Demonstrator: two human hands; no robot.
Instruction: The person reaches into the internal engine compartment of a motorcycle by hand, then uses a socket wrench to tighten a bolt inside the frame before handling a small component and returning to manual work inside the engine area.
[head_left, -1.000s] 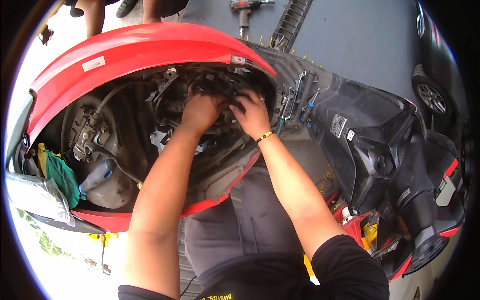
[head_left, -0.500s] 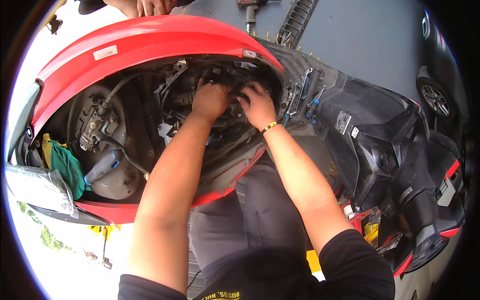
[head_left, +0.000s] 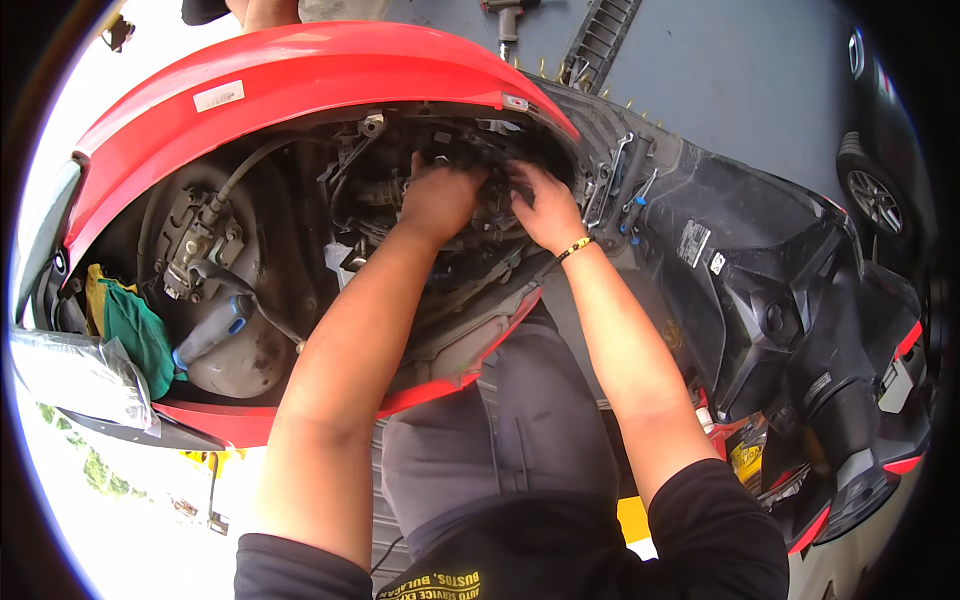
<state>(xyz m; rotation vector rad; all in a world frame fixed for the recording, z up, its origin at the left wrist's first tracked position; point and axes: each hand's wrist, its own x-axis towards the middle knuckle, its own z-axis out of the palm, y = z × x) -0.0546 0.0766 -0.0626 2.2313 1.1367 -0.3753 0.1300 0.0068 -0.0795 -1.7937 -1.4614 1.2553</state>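
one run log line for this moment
left hand: at dark mechanical parts, grip unclear | right hand: likewise | green cloth: inside red bodywork

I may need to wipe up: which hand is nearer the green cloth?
Left. The left hand is up and to the right of the green cloth, apart from it; the right hand is farther right, beyond the left hand.

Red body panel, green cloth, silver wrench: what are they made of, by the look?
Red body panel: probably painted plastic; glossy, with smooth curved highlights, though sheet metal isn't ruled out.
Green cloth: some fabric, fibre unclear; matte, with soft folds.
Silver wrench: likely steel, perhaps chromed; bright metallic sheen.
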